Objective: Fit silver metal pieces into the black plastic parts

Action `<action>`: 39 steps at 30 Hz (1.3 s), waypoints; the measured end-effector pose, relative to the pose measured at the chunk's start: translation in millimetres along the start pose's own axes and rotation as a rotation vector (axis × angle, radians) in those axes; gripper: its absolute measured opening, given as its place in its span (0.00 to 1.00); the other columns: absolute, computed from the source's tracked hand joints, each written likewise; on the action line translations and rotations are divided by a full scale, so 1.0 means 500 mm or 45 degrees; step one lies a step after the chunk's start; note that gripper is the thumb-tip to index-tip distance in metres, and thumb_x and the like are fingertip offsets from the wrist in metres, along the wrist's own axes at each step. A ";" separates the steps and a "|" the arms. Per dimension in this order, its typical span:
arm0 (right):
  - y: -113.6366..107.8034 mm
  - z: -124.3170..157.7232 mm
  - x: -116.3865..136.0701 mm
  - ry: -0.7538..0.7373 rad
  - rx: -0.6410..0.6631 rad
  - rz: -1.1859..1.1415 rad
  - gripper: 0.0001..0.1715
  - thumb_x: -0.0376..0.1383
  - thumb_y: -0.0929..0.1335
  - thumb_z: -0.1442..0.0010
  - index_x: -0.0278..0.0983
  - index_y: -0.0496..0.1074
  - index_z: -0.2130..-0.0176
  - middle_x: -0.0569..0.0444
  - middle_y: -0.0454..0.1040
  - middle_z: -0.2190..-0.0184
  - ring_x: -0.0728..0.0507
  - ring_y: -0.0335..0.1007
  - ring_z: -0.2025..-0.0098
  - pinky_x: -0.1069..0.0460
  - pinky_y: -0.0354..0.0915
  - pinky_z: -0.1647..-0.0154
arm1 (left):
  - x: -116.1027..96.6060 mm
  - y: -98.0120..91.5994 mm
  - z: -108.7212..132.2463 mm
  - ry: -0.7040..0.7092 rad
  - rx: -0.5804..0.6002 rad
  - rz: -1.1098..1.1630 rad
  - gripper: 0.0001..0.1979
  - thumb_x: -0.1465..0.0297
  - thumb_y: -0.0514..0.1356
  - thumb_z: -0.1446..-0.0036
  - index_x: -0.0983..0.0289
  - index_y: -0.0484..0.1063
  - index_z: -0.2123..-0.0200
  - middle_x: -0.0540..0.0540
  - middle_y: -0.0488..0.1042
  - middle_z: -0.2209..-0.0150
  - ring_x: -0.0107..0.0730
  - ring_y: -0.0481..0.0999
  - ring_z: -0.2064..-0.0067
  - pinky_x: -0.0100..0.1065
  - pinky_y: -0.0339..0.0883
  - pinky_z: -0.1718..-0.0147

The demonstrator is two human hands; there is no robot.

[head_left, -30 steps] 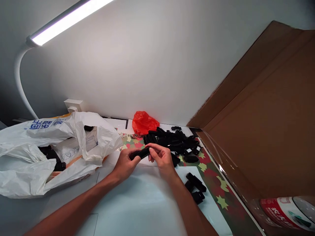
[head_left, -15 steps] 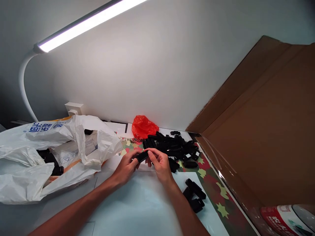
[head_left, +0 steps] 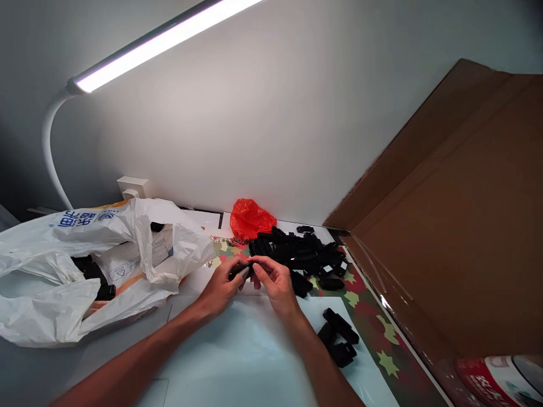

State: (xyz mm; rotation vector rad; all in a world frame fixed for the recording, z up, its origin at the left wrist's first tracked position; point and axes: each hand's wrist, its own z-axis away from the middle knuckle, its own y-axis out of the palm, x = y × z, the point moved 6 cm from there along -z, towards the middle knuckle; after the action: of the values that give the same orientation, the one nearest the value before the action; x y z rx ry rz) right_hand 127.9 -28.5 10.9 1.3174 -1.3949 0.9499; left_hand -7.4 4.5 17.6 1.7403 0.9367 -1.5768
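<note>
Over the front of the work surface, my left hand (head_left: 221, 285) grips a small black plastic piece (head_left: 236, 272), thumb on its near side. My right hand (head_left: 275, 281) is closed at the other end of that piece, its thumb and fingertips pressed together there; the fingers hide most of it. Just beyond my right hand lies a heap of similar black pieces (head_left: 303, 251), a few with small white squares. Several more black pieces (head_left: 340, 328) rest on a white sheet (head_left: 246, 350) beside my right forearm. Small shiny metal bits (head_left: 229, 240) lie behind my left hand.
A white plastic bag (head_left: 114, 271) with black pieces inside bulges at left. A crumpled red bag (head_left: 251, 219) sits against the wall. The lamp (head_left: 169, 45) hangs above. At right stand a cardboard panel (head_left: 449, 203) and a red-labelled container (head_left: 487, 379).
The black piece has turned between my fingers and less of it shows now. Both hands stay at nearly the same spot; the whole view has shifted slightly.
</note>
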 end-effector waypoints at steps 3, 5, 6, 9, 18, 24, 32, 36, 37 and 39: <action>0.003 0.001 0.004 -0.016 0.014 -0.011 0.22 0.51 0.72 0.36 0.36 0.81 0.55 0.56 0.72 0.77 0.48 0.67 0.77 0.53 0.68 0.74 | 0.004 0.001 -0.002 0.016 0.016 -0.026 0.12 0.60 0.58 0.35 0.64 0.70 0.63 0.48 0.68 0.72 0.26 0.63 0.73 0.29 0.56 0.73; 0.006 0.002 0.005 -0.026 0.022 -0.010 0.22 0.51 0.72 0.35 0.36 0.81 0.55 0.56 0.72 0.77 0.48 0.67 0.77 0.53 0.67 0.75 | 0.006 0.002 -0.003 0.029 0.034 -0.040 0.13 0.59 0.57 0.34 0.64 0.70 0.62 0.48 0.69 0.71 0.26 0.63 0.72 0.29 0.56 0.72; 0.008 0.003 0.006 -0.027 0.029 -0.009 0.22 0.51 0.72 0.35 0.36 0.81 0.55 0.57 0.72 0.78 0.48 0.66 0.77 0.53 0.67 0.75 | 0.007 0.002 -0.003 0.038 0.039 -0.047 0.13 0.59 0.57 0.33 0.64 0.70 0.62 0.49 0.70 0.71 0.26 0.63 0.72 0.29 0.56 0.72; 0.013 0.003 0.008 -0.013 0.050 -0.004 0.23 0.52 0.71 0.35 0.36 0.80 0.55 0.57 0.72 0.77 0.48 0.66 0.77 0.53 0.66 0.75 | 0.008 0.001 -0.005 0.059 0.041 -0.065 0.13 0.60 0.57 0.33 0.64 0.70 0.64 0.49 0.72 0.70 0.27 0.66 0.72 0.29 0.57 0.71; 0.017 0.002 0.013 0.010 0.078 -0.008 0.24 0.53 0.71 0.35 0.35 0.79 0.55 0.57 0.72 0.78 0.49 0.66 0.77 0.54 0.64 0.75 | -0.007 0.002 -0.004 0.062 0.038 -0.077 0.12 0.61 0.57 0.33 0.64 0.69 0.66 0.50 0.74 0.70 0.28 0.68 0.71 0.31 0.59 0.69; 0.016 0.002 0.015 0.004 0.085 -0.001 0.24 0.53 0.71 0.35 0.35 0.79 0.55 0.57 0.72 0.78 0.49 0.65 0.77 0.54 0.64 0.75 | -0.007 0.003 -0.003 0.018 0.039 -0.051 0.13 0.60 0.56 0.34 0.63 0.67 0.67 0.50 0.72 0.71 0.29 0.67 0.70 0.31 0.57 0.70; 0.016 0.004 0.012 0.008 0.082 0.016 0.24 0.53 0.71 0.34 0.36 0.79 0.55 0.57 0.72 0.77 0.49 0.66 0.76 0.54 0.64 0.75 | 0.004 0.000 -0.006 0.015 0.044 -0.094 0.15 0.57 0.57 0.34 0.63 0.67 0.66 0.51 0.71 0.70 0.28 0.65 0.69 0.30 0.55 0.71; 0.017 0.006 0.011 0.004 0.089 0.040 0.23 0.52 0.70 0.34 0.36 0.78 0.54 0.56 0.73 0.76 0.48 0.68 0.75 0.54 0.65 0.73 | 0.011 -0.004 -0.009 0.031 0.038 -0.151 0.17 0.55 0.57 0.34 0.64 0.67 0.67 0.51 0.70 0.70 0.28 0.65 0.69 0.29 0.55 0.71; 0.017 0.006 0.011 0.005 0.091 0.043 0.23 0.52 0.70 0.34 0.36 0.78 0.54 0.56 0.73 0.76 0.48 0.68 0.75 0.54 0.65 0.73 | 0.012 -0.004 -0.010 0.033 0.036 -0.157 0.17 0.55 0.57 0.34 0.64 0.67 0.67 0.51 0.70 0.70 0.29 0.65 0.69 0.29 0.56 0.71; 0.017 0.006 0.010 0.007 0.090 0.047 0.23 0.52 0.70 0.33 0.36 0.78 0.54 0.56 0.73 0.76 0.48 0.68 0.75 0.54 0.65 0.73 | 0.014 -0.005 -0.011 0.037 0.037 -0.159 0.17 0.56 0.57 0.34 0.64 0.67 0.66 0.51 0.70 0.70 0.29 0.66 0.69 0.29 0.56 0.71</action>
State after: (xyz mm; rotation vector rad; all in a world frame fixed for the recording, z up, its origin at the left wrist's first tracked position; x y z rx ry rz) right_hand 119.3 -31.8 15.6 1.3440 -1.3972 1.0352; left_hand -6.1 11.0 11.5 1.7588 1.0592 -1.6552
